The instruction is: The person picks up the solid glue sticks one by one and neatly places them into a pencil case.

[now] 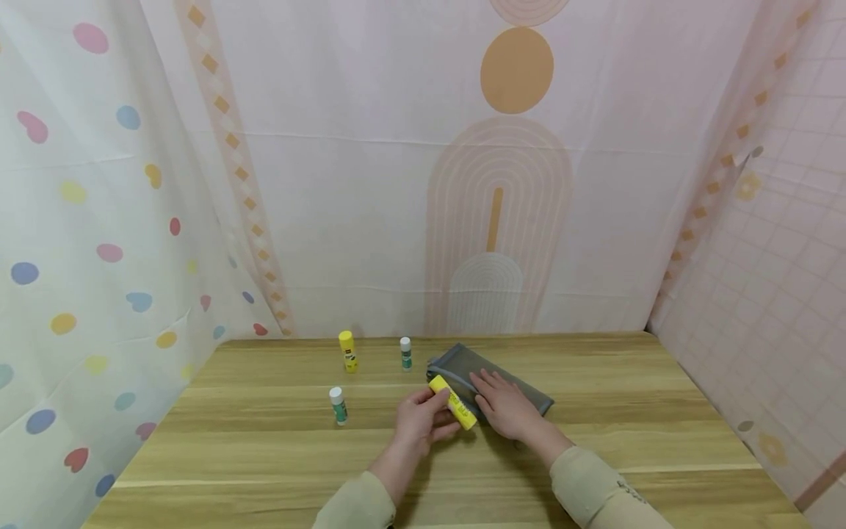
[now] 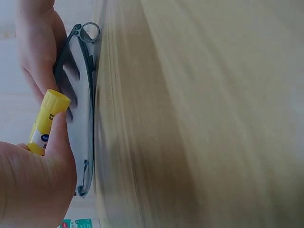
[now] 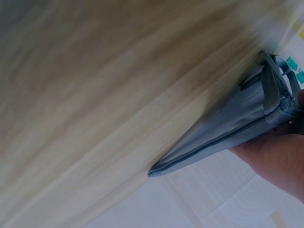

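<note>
A yellow glue stick [image 1: 452, 402] is pinched between the thumb and fingers of my left hand [image 1: 418, 419], tilted above the table. In the left wrist view the glue stick [image 2: 43, 121] points toward a grey mesh zip pouch [image 2: 81, 128], whose near edge gapes. My right hand [image 1: 507, 405] rests on top of the pouch [image 1: 529, 391] with its fingers stretched out. From the right wrist, the pouch [image 3: 237, 114] shows its zip edge, and most of my right hand's fingers are hidden behind it.
Left of the pouch stand another yellow glue stick [image 1: 348, 353] and two white-capped green glue sticks, one farther back [image 1: 406, 354] and one nearer [image 1: 338, 406]. The wooden table [image 1: 264, 448] meets patterned curtains [image 1: 357, 220] at its back and sides.
</note>
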Tool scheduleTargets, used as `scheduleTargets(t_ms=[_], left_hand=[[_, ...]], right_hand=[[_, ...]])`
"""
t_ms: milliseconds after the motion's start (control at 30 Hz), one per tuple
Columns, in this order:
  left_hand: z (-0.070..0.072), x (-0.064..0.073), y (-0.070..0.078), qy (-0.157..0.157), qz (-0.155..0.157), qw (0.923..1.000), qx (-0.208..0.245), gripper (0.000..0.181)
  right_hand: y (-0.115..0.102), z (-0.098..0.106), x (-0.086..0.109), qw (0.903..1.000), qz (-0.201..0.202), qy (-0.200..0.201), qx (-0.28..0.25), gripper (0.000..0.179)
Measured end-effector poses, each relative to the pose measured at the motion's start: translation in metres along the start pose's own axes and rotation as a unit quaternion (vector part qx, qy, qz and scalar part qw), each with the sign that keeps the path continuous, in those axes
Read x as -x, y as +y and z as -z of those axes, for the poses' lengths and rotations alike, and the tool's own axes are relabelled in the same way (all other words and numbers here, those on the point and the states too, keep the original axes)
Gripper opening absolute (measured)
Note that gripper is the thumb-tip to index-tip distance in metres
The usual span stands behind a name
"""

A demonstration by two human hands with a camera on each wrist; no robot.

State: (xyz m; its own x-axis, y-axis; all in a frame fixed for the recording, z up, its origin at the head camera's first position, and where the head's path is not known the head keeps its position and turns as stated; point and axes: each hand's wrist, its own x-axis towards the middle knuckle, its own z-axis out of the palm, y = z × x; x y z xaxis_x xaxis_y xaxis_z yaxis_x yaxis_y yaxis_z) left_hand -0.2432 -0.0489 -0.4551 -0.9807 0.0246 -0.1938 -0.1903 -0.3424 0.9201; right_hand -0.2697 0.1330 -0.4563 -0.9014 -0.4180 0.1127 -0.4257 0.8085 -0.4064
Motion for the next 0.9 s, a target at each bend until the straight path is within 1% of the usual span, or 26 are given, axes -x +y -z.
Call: scheduleTargets(t_ms=[267,567,700,900], left_hand=[[-0.007,-0.008,-0.001,0.022,0.022,0.9995,0.009,0.04],[-0.014,-0.015,-0.008,0.036,0.044,0.998,0.026,0.041],[-0.016,-0.018,-0.01,0.048,0.045,0.9972,0.035,0.042],[-0.019,-0.022,-0.012,0.065,0.045,0.9962,0.037,0.041]], right_hand=[[0.0,-0.001,0.0,1.0,-0.007,0.001,-0.003,0.043],[0.001,-0.001,-0.001,0.9993,-0.018,0.005,-0.033,0.044],[0.0,0.0,-0.001,0.9991,-0.017,0.008,-0.037,0.044],[0.0,0.001,-0.001,0.999,-0.016,0.009,-0.041,0.044]])
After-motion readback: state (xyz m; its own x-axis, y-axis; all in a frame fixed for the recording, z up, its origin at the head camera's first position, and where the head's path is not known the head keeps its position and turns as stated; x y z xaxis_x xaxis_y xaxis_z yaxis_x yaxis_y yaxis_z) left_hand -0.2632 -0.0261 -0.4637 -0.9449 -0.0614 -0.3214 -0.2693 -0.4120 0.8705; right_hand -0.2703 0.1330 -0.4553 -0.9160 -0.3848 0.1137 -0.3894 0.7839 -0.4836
